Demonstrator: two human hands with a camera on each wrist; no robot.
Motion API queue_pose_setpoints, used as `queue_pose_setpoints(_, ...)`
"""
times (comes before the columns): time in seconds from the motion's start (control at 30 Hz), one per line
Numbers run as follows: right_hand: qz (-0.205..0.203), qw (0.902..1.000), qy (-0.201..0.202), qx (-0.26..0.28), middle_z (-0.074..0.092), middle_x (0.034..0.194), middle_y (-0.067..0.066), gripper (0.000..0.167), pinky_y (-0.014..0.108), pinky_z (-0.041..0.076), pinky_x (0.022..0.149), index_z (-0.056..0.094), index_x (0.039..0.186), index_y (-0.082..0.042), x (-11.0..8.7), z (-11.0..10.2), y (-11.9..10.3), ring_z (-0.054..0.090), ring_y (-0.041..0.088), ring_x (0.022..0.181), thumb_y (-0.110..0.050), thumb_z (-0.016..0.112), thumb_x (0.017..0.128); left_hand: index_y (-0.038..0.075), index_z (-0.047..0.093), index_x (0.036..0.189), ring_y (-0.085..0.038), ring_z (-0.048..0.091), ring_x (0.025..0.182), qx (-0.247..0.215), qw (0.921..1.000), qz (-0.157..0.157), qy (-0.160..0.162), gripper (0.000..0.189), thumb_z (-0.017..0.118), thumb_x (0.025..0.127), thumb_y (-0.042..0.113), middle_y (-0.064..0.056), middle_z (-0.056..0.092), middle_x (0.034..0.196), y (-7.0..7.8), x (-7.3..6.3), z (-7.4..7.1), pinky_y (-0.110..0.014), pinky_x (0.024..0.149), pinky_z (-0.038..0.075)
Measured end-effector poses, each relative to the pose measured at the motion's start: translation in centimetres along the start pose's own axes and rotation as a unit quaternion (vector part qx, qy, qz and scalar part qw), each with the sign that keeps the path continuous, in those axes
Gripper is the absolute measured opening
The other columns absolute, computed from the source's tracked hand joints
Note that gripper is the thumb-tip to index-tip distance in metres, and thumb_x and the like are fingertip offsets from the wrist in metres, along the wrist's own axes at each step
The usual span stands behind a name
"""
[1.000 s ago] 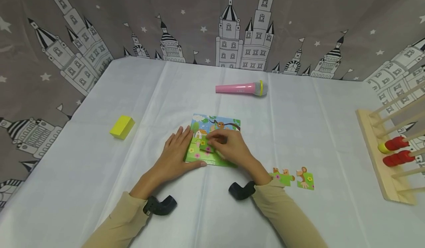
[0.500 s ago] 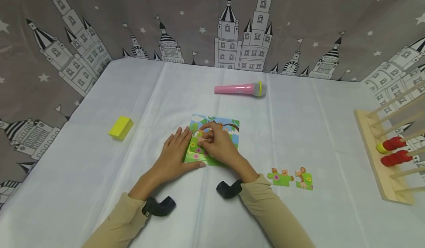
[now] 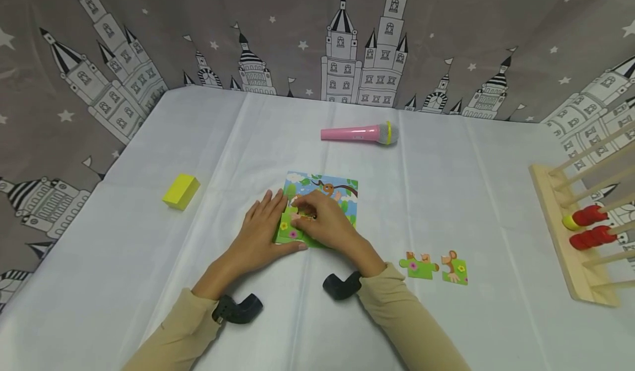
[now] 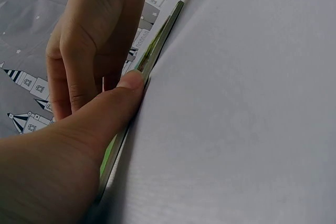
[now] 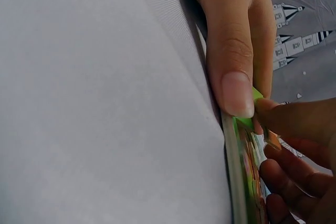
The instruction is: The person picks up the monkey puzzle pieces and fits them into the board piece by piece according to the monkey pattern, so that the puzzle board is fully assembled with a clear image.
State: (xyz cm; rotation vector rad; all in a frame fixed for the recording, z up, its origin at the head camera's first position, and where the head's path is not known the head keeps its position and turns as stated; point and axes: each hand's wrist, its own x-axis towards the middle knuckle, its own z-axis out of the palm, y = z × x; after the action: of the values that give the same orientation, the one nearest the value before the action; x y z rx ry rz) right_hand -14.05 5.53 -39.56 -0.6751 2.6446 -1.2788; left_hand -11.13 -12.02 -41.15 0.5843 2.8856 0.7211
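A small picture puzzle [image 3: 351,186] with sky, a branch and green ground lies mid-table. My left hand [image 3: 258,233] rests along its left side, fingers straight, with the thumb [image 4: 118,98] at the near edge. With thumb and fingers, my right hand [image 3: 329,222] pinches a green flowered puzzle piece [image 3: 286,226] over the puzzle's lower left corner. The right wrist view has that piece [image 5: 272,139] tilted between the fingertips; whether it sits fully flat cannot be told. The right hand covers much of the puzzle's middle.
Two loose puzzle pieces, one with a pink flower [image 3: 419,266] and one with an ear and a hand [image 3: 455,268], lie to the right. A pink microphone [image 3: 354,133] is behind, a yellow block [image 3: 181,191] left, and a wooden bead rack [image 3: 570,238] far right.
My right hand has moved left with the puzzle piece, from the puzzle's middle to its lower left corner, then slightly nearer. The left hand has stayed in place.
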Motion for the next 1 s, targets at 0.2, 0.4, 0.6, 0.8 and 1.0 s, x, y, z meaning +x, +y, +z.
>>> queue_pose_setpoints(0.2, -0.01, 0.9992, 0.002, -0.039, 0.058, 0.096, 0.006, 0.036, 0.026, 0.046, 0.076, 0.063, 0.11, -0.006, -0.1, 0.1, -0.1, 0.054, 0.015, 0.087, -0.021, 0.07, 0.078, 0.003, 0.017, 0.145, -0.029, 0.002, 0.142, 0.003, 1.0, 0.0, 0.0, 0.099, 0.058, 0.076, 0.061, -0.01, 0.011, 0.153, -0.1, 0.0, 0.1, -0.049, 0.113, 0.004)
queue_pose_setpoints(0.4, -0.02, 0.9971, -0.007, -0.073, 0.054, 0.102, 0.008, 0.042, 0.028, 0.045, 0.077, 0.063, 0.113, -0.004, -0.2, 0.1, -0.1, 0.052, 0.017, 0.091, -0.023, 0.073, 0.076, 0.004, 0.017, 0.145, -0.029, 0.002, 0.142, 0.006, 1.0, 0.002, 0.001, 0.099, 0.058, 0.076, 0.062, -0.011, 0.011, 0.153, -0.1, 0.0, 0.1, -0.049, 0.113, 0.005)
queue_pose_setpoints(0.6, -0.04, 0.9915, -0.003, -0.124, 0.051, 0.11, 0.011, 0.047, 0.032, 0.045, 0.081, 0.063, 0.113, -0.003, -0.2, 0.3, -0.2, 0.05, 0.021, 0.097, -0.028, 0.074, 0.074, 0.004, 0.016, 0.145, -0.029, 0.002, 0.142, 0.006, 1.0, 0.0, -0.002, 0.099, 0.058, 0.076, 0.061, -0.011, 0.011, 0.153, -0.1, 0.0, 0.1, -0.049, 0.113, 0.005)
queue_pose_setpoints(0.8, -0.065, 0.9803, -0.003, -0.187, 0.054, 0.112, 0.011, 0.039, 0.038, 0.043, 0.086, 0.066, 0.11, -0.007, -0.7, 0.5, -0.7, 0.051, 0.023, 0.1, -0.03, 0.07, 0.078, 0.002, 0.018, 0.144, -0.031, 0.003, 0.142, 0.004, 1.0, 0.008, 0.001, 0.099, 0.062, 0.075, 0.057, -0.013, 0.012, 0.153, -0.2, 0.0, 0.0, -0.051, 0.112, 0.005)
queue_pose_setpoints(1.0, -0.076, 0.9689, 0.002, -0.236, 0.054, 0.116, 0.01, 0.038, 0.043, 0.04, 0.089, 0.065, 0.114, -0.01, -1.5, 0.8, -1.0, 0.05, 0.025, 0.102, -0.031, 0.065, 0.083, 0.001, 0.019, 0.144, -0.033, 0.004, 0.141, 0.004, 0.9999, 0.015, 0.003, 0.096, 0.064, 0.076, 0.052, -0.014, 0.012, 0.153, -0.3, 0.0, 0.0, -0.053, 0.111, 0.006)
